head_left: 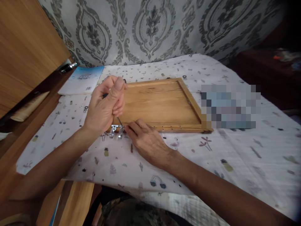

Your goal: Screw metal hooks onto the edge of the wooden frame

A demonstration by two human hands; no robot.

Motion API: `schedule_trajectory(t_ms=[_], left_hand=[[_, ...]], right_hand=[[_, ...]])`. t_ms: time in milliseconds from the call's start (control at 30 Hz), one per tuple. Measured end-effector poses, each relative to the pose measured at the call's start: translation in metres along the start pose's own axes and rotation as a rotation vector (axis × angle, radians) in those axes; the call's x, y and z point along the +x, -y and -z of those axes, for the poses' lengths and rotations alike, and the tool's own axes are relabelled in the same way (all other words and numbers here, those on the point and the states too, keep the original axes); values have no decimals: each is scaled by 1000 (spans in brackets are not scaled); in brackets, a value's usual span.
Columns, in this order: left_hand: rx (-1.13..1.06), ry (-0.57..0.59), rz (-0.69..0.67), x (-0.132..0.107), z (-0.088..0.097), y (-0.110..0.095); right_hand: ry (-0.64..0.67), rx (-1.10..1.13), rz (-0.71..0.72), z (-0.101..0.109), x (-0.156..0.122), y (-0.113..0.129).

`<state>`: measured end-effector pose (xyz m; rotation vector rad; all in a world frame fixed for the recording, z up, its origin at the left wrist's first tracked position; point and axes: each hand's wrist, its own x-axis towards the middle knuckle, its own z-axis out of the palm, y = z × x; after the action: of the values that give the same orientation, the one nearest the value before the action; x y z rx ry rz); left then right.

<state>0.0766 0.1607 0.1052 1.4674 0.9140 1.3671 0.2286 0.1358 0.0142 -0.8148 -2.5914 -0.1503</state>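
Two bare hands meet at the front edge of a framed wooden panel (160,102) in the head view. The panel lies flat on a printed cloth (141,166), its raised rim showing along the back, right and front; its left end is hidden behind the left hand (105,102). That hand is closed around a thin tool, whose dark metal shaft (119,120) slants down from the fist to a shiny metal fitting (117,128). The fitting sits at the left part of the front rail, its two looped arms projecting past the edge toward the person. The right hand (147,142) lies low over the rail just beside the fitting, fingers bent; whether the fingertips pinch anything, I cannot tell. Small dark marks dot the rail to its right.

A broad strip of cloth runs between the front rail and the near edge of the table, with both forearms crossing it from either side. At the panel's right end, a pixelated patch (231,106) lies close to the corner, and more cloth extends beyond it. Behind the left hand, a blue-and-white book (81,80) lies by the cloth's left edge, near a wooden cabinet panel (30,53). Patterned wall covering (152,28) borders the back edge.
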Motion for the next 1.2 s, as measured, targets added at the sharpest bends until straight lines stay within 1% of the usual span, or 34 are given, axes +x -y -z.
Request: schedule_trajectory(t_ms=[33, 67, 167, 200, 233, 300, 367, 433, 500, 533, 600, 700, 767, 933, 967, 1000, 1100, 1133, 1200], left_hand=[[-26, 16, 4, -1, 0, -1], [-49, 64, 16, -2, 0, -1], [-75, 277, 91, -1, 5, -1], [-61, 311, 100, 1, 6, -1], [-37, 309, 86, 2, 8, 0], [63, 239, 1, 4, 11, 1], [265, 158, -123, 4, 13, -2], [552, 107, -228, 2, 16, -8], [810, 123, -281, 0, 19, -16], [899, 142, -289, -1, 20, -19], [996, 172, -292, -1, 22, -24], [1027, 163, -294, -1, 25, -26], [1026, 179, -286, -2, 28, -28], [1115, 299, -311, -6, 34, -36], [1132, 308, -319, -7, 34, -36], [1134, 298, -325, -8, 35, -36], [1062, 198, -306, -10, 38, -32], [1011, 176, -278, -10, 39, -31], [895, 174, -198, -10, 41, -30]], right_hand=[[-6, -1, 0, 0, 0, 0], [-10, -3, -1, -1, 0, 0], [-11, -8, 5, 0, -1, 1], [-8, -9, 7, 0, -1, 1], [-4, -10, 7, 1, -1, 1], [4, -10, 6, 1, 0, 0], [16, -6, 3, 2, -1, 0], [24, -4, 2, 2, -1, 0], [25, -6, -2, 1, -1, 0], [21, -10, 0, 1, -1, 0], [5, -14, 7, 0, -1, 1], [-8, -11, 10, 0, -1, 1], [-4, -9, 8, 1, -1, 1], [-11, 3, 11, 1, -2, 0], [-11, 5, 13, 1, -2, 0], [-9, 6, 13, 1, -2, 0], [-3, 4, 7, 1, -2, 0], [-1, 4, 7, 1, -2, 0], [2, 4, 8, 1, -2, 0]])
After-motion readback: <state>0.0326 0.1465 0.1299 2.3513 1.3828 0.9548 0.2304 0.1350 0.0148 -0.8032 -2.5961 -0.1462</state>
